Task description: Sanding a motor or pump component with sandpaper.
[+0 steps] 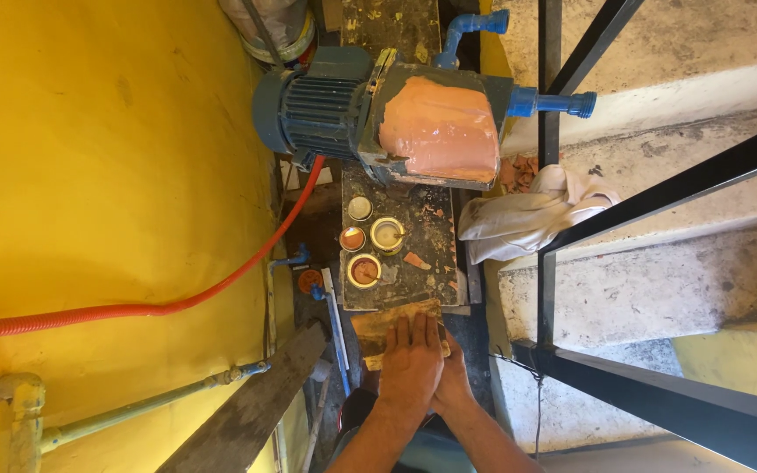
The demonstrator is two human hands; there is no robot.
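Left hand point(411, 361): flat, palm down, fingers together and stretched out, pressed on the rag point(393, 321); clamped on nothing.
Right hand point(454, 383): mostly hidden under the left hand; touches the rag's near edge; whether its fingers are closed I cannot tell.
Rag: tan, stained, lying at the near end of the board point(400, 250), partly under both hands.
Board: dark, paint-flecked slab running from the hands up to the pump point(378, 114).
Tins: four small round open tins on the board just beyond the rag; nearest one point(364, 271) holds orange-brown paste, a second point(352, 238) likewise, a third point(386, 234) pale stuff, the farthest point(360, 208) whitish.
Pump: blue motor with ribbed casing at the board's far end; its right half is coated in orange-pink paint point(440, 130).
Pipe fittings: blue, one at the pump's top point(470, 26), one at its right point(554, 102).
Cloth point(527, 215): white, crumpled, right of the board, beside the pump.
Hose point(133, 308): red, ribbed, curving from the pump along the yellow wall point(89, 158).
Frame point(659, 188): black metal bars over concrete steps point(659, 289), right.
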